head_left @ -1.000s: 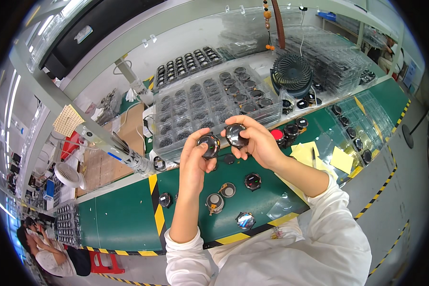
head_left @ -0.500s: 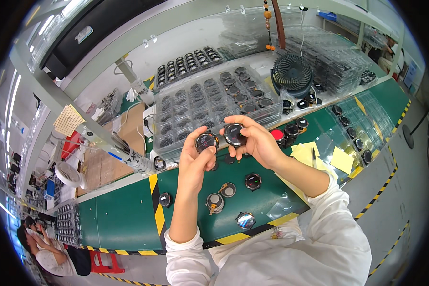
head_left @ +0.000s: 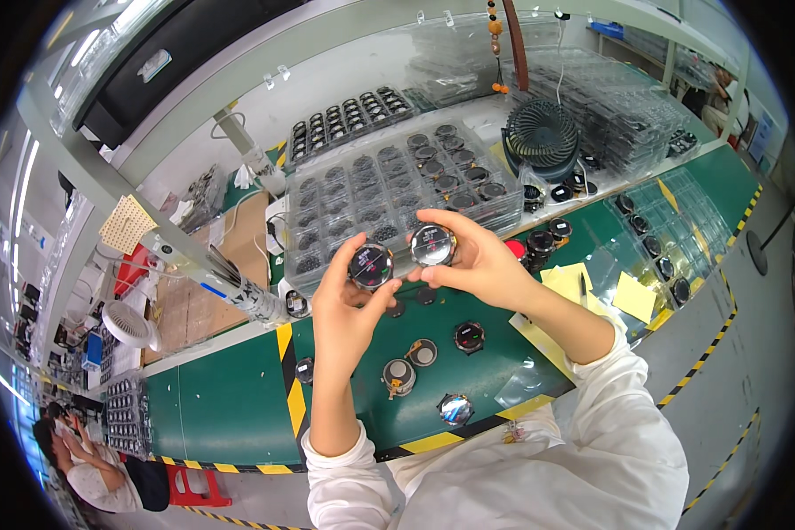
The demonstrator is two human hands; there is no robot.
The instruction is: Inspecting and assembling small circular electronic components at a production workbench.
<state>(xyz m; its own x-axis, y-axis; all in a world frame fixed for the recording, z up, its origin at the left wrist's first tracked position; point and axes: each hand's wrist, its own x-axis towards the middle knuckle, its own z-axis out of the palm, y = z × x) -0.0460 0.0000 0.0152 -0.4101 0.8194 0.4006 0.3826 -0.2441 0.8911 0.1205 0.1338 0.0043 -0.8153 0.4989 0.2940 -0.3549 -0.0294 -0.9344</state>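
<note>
Both my hands are raised over the green bench, each gripping a round watch by its rim with the lit face turned up. My left hand [head_left: 348, 305] is closed on a dark-faced watch [head_left: 371, 266]. Close beside it, my right hand [head_left: 481, 262] grips another watch [head_left: 433, 245], whose glass catches a bright reflection. Below the hands lie a watch with a lit display [head_left: 469, 336], a watch with a shiny bluish face [head_left: 455, 409], and two grey round parts [head_left: 399, 376] with orange strips.
A clear tray [head_left: 327, 276] of watch parts stands just beyond my hands, with another filled tray [head_left: 349, 122] behind. To the right are a black fan [head_left: 541, 140], yellow notes [head_left: 633, 297] and a row of watches [head_left: 651, 246]. A person [head_left: 93, 459] sits at far left.
My left hand has moved slightly left and opened its thumb off the watch face, now holding the rim. The right watch has tilted, and its face shows brighter. Both displays show more text.
</note>
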